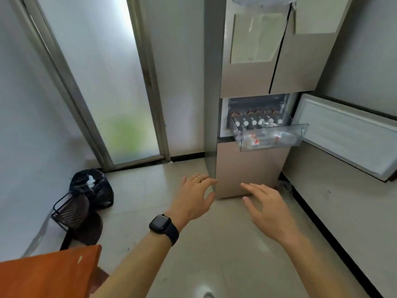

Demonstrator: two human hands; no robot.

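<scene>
Several white-capped bottles (257, 121) in a clear drawer (275, 127) of a beige fridge (247, 171)

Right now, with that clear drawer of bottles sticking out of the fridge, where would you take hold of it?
Probably by the front wall's top rim, from the front, gripped near both ends. The clear drawer is wide, loaded with bottles and juts towards you; the open door crowds its right side.

The refrigerator (249, 168) doors were finished in pale champagne beige. White caps and red labels were seen on the bottles (253, 122) in the clear drawer (257, 148). The smartwatch (160, 224), bin bag (96, 190) and wire basket (68, 209) were coloured black, the table (49, 276) orange-brown.
</scene>
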